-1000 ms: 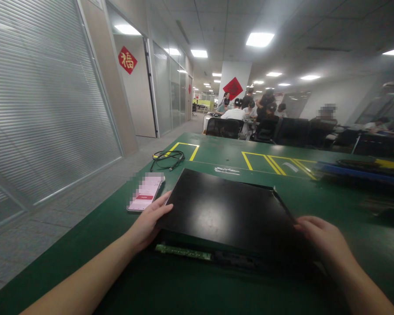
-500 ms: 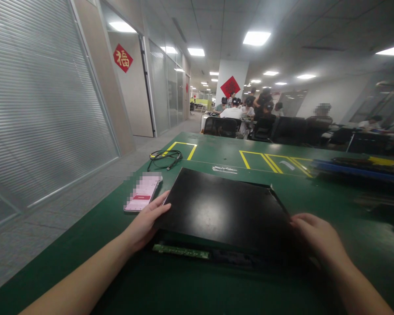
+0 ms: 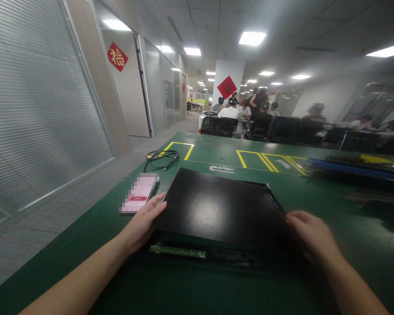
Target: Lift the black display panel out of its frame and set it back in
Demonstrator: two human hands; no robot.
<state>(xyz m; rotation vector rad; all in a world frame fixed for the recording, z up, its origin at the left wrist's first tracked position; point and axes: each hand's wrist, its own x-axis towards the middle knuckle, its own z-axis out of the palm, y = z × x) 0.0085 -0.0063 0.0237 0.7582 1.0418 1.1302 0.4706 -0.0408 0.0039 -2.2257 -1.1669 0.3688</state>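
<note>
Left hand (image 3: 143,224) and right hand (image 3: 313,232) pinch opposite side edges of a black panel (image 3: 213,208)

Office, with glass partitions (image 3: 156,85) and chairs (image 3: 210,126)

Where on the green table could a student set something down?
Bare: green table between phone, left forearm and table's left edge; also beyond the right hand, between black panel and blue-edged stack. Crowded: from left hand to right, with panel and green circuit strip.
</note>
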